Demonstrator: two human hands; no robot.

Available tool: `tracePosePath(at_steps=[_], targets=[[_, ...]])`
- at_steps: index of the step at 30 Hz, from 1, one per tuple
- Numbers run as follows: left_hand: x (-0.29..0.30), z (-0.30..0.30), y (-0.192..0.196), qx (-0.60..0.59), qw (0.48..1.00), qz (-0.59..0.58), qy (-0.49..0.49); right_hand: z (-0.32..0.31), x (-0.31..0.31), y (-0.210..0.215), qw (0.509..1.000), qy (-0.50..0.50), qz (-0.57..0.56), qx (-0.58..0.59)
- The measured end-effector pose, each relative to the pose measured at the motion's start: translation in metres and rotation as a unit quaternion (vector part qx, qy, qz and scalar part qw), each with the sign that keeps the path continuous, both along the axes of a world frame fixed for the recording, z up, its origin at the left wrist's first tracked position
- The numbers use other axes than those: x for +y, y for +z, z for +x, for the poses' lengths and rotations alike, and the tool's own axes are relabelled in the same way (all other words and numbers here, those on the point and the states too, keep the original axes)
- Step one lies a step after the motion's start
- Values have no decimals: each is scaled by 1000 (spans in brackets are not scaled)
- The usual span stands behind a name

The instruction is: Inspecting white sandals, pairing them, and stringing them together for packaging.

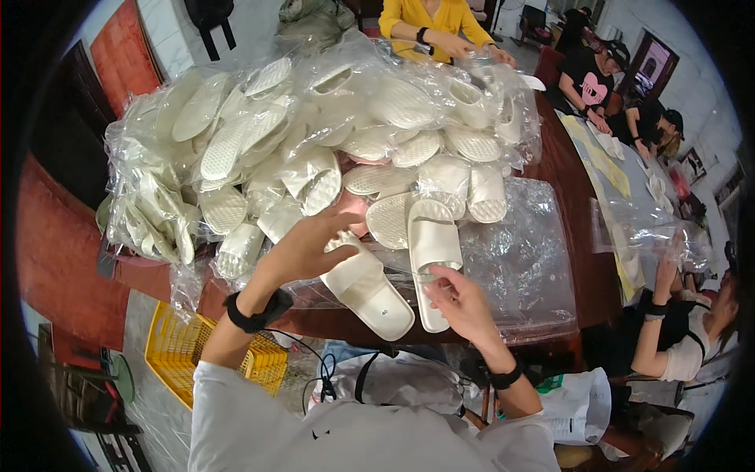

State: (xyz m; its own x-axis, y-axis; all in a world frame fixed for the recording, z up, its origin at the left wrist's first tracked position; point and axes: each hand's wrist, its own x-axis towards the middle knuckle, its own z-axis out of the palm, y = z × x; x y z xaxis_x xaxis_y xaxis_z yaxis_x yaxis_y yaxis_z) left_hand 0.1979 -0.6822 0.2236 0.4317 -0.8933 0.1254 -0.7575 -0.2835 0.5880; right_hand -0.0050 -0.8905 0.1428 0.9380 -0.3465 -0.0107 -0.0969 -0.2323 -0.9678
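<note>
Two loose white slippers lie in front of me with their heels toward me. My left hand (pixel 314 245) hovers over the left slipper (pixel 379 303), fingers stretched forward and thumb apart, holding nothing I can see. At the inner right edge of the other slipper (pixel 435 236) is my right hand (pixel 465 305). Its fingers are apart beside the strap opening, and it is hard to see whether they touch it. Beyond both hands rises a wide heap of white slippers in clear plastic bags (pixel 244 134). A pink patch (pixel 355 211) shows under the heap's near side.
Clear plastic bags (pixel 519 263) lie flat on the dark red table (pixel 582 275) to my right. Below its left edge stands a yellow crate (pixel 177 346). A person in a yellow top (pixel 436 23) works across from me. Others sit around a second table (pixel 621 204) on the right.
</note>
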Motion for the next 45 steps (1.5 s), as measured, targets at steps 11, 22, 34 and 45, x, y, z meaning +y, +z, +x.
tracePosePath(at_steps=[11,22,34,45], targets=[[33,-17,-88,95,983,-35,155,46,30,-27,959,-147,243,-20],[44,-42,-34,229,954,-131,145,31,66,-4,981,-103,15,-163],[-16,-72,7,163,970,-167,74,-11,38,42,939,-208,-199,-189],[-64,-96,-10,151,965,-215,-14,-101,-125,53,877,-379,-285,-83]])
